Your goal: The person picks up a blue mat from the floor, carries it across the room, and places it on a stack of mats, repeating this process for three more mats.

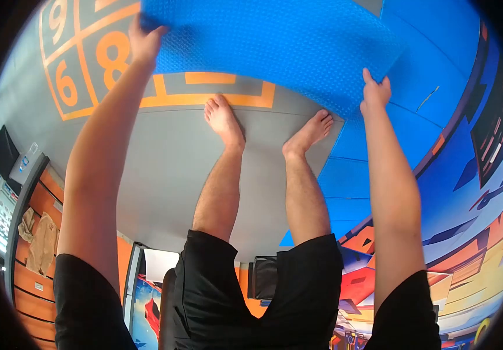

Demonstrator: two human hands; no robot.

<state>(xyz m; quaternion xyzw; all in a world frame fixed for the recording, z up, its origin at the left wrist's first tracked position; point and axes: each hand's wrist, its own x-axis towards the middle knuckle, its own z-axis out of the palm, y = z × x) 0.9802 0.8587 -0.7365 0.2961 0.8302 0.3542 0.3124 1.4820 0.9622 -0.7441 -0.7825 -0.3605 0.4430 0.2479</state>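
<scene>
A blue textured mat (263,44) stretches between my two hands at the top of the head view, raised over the floor. My left hand (146,44) is closed on its left edge, with the thumb pointing right across the mat. At the mat's lower right corner, my right hand (375,90) grips the edge between thumb and fingers. Both arms reach forward. My bare feet stand on the grey floor (164,169) below the mat's near edge, which hangs in a curve.
Orange numbered squares (67,84) mark the floor at upper left. Blue floor tiles (350,169) lie to the right, beside a colourful painted wall (461,233). Orange slatted panelling (35,297) with a brown cloth (42,245) is at lower left. A black box (263,277) sits behind my legs.
</scene>
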